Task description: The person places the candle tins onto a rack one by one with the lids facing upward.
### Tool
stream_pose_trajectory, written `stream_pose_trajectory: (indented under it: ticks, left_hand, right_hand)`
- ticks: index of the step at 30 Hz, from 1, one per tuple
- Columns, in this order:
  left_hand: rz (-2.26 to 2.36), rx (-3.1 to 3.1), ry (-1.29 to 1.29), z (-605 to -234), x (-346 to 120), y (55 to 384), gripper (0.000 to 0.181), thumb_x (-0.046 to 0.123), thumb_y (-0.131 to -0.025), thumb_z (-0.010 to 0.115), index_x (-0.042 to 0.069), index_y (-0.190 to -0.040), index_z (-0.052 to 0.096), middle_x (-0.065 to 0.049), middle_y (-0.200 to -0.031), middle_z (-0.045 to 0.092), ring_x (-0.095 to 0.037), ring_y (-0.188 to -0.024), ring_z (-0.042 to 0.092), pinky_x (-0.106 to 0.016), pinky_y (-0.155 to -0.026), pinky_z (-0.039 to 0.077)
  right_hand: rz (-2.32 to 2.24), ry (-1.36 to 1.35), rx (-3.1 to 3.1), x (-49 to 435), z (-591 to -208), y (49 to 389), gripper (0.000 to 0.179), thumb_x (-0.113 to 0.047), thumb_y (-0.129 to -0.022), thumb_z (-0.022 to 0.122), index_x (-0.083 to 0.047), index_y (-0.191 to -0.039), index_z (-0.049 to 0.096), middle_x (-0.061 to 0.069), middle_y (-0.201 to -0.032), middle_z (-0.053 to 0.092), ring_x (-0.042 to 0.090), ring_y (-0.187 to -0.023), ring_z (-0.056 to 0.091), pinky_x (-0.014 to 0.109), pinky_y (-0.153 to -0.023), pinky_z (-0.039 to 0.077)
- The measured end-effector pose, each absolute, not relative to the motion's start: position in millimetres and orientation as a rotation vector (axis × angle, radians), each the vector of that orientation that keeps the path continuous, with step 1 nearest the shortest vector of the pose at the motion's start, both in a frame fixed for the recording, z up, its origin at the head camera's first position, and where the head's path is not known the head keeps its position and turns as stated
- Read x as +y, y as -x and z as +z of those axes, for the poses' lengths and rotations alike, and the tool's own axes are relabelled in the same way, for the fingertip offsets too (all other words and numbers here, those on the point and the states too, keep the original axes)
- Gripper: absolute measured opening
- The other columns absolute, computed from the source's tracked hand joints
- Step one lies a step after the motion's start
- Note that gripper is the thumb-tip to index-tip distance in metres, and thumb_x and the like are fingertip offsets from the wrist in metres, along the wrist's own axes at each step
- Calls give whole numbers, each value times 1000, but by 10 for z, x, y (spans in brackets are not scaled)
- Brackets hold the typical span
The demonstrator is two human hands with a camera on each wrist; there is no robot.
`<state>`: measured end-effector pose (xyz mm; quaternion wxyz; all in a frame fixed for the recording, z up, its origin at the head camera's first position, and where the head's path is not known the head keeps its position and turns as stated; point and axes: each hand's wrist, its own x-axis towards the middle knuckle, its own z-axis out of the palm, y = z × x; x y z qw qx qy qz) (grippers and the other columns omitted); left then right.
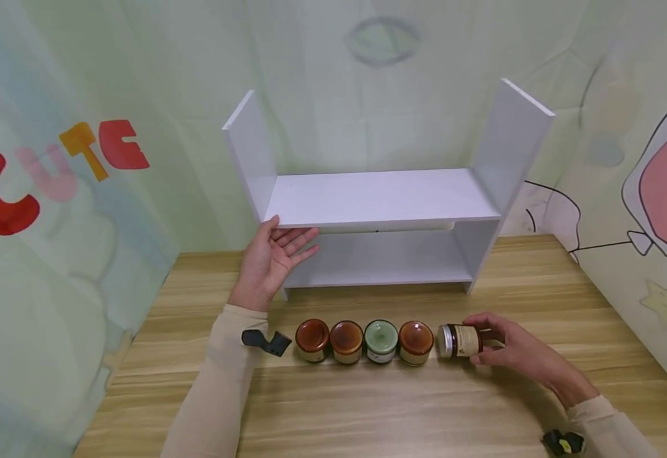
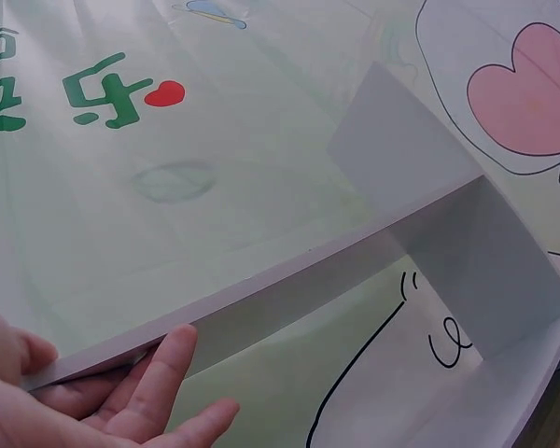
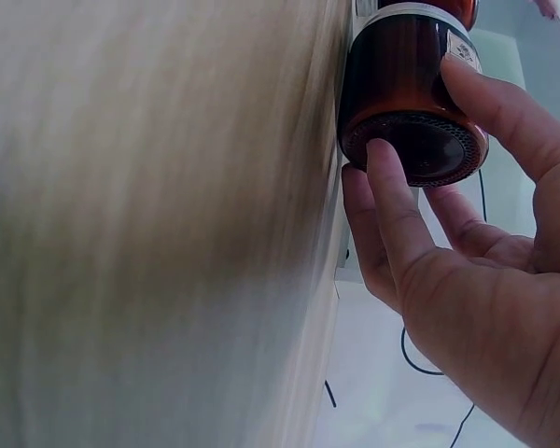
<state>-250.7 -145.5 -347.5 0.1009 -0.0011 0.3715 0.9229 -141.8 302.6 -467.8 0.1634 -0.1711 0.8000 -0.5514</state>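
1. A printed backdrop (image 1: 196, 159) closes in the wood-grain table (image 1: 396, 407).
2. On it stands a white 2-tier shelf (image 1: 385, 194) with a raised panel at each end.
3. In front, 3 amber glass jars (image 1: 312, 340) and 1 green glass jar (image 1: 381, 341) form a row, green third from the left, apparently lids down.
4. The left hand (image 1: 270, 261) pinches the upper board's front edge at its left end, thumb above, fingers reaching out fairly straight beneath.
5. The right hand (image 1: 517, 346) grips another amber jar by its base end, thumb and fingers bent around the glass.
6. That held amber jar (image 1: 465, 341) lies on its side at the row's right end, silver lid (image 1: 444, 341) just beside its neighbour; contact cannot be told.
7. The step in hand looks like placing or turning this jar; the next move would call for a steady grip that spares the row.
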Motion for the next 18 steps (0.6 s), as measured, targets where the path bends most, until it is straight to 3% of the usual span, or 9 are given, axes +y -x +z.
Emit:
stream_pose_trajectory:
  ticks: [18]
  left_hand:
    - [2727,1116,18,-3463,-1451,2500,38,31,-110,44,3,-90,59,-16,-100,72,-30,-104,74,-61,-109,39]
  right_hand:
    - [-1544,485,2306,3035,-4672,1424,64,-9,-87,79,6,-139,45,26,-125,59,11,-110,63,24,-89,54]
